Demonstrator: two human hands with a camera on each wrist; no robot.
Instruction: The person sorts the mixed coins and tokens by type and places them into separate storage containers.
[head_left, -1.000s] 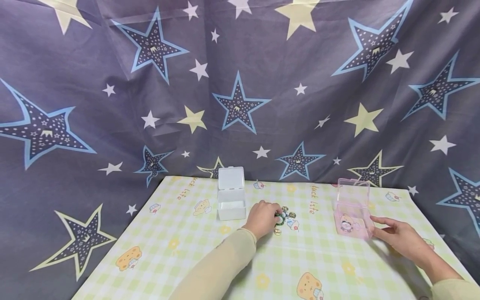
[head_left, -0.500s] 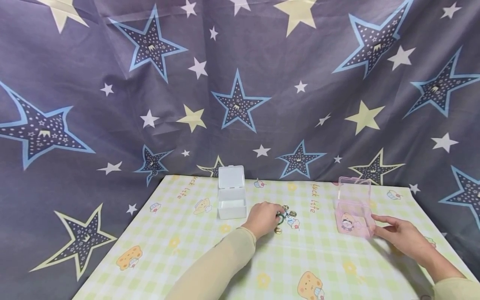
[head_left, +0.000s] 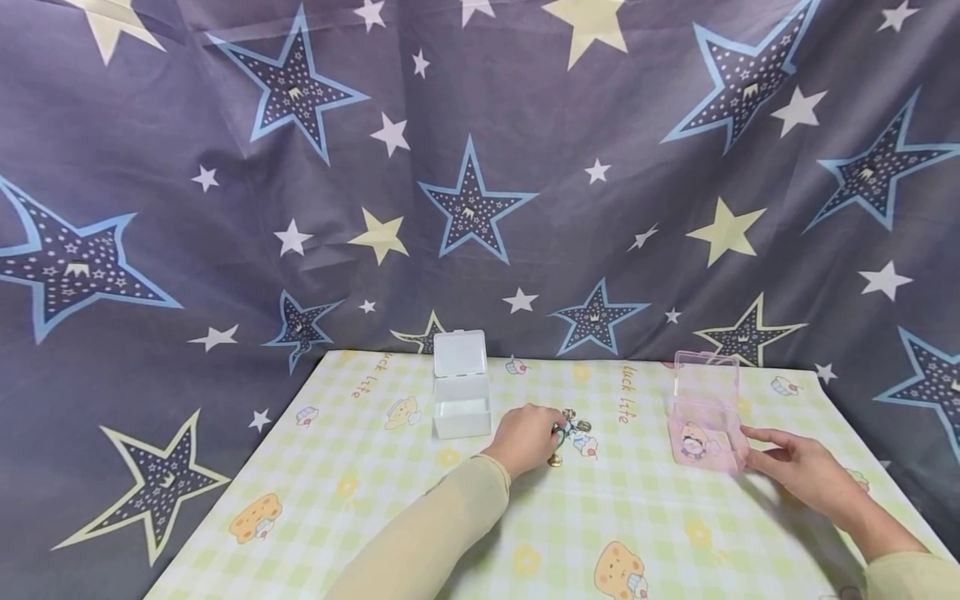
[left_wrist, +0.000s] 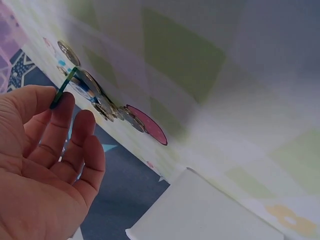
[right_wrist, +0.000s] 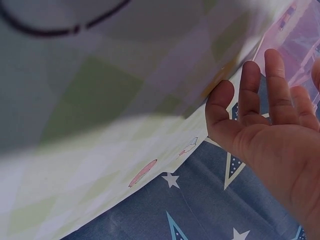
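My left hand pinches a green poker chip between thumb and fingers. In the left wrist view, the chip is edge-on and tilted up from the table. Several gold-coloured coins lie close beside the fingertips, some overlapping. A flat pink round shape lies by them; whether it is printed cannot be told. My right hand touches the right side of a clear pink box with thumb and index finger, its other fingers loosely extended. The box's lid stands up, and a dark-and-white chip shows inside.
A white box with its lid raised stands left of my left hand. The table has a green-and-white checked cover with printed cartoons. Behind it hangs a dark curtain with stars.
The green chip at my left fingertips has tipped from facing up to nearly edge-on. My right hand stays beside the pink box. The head view has shifted slightly.
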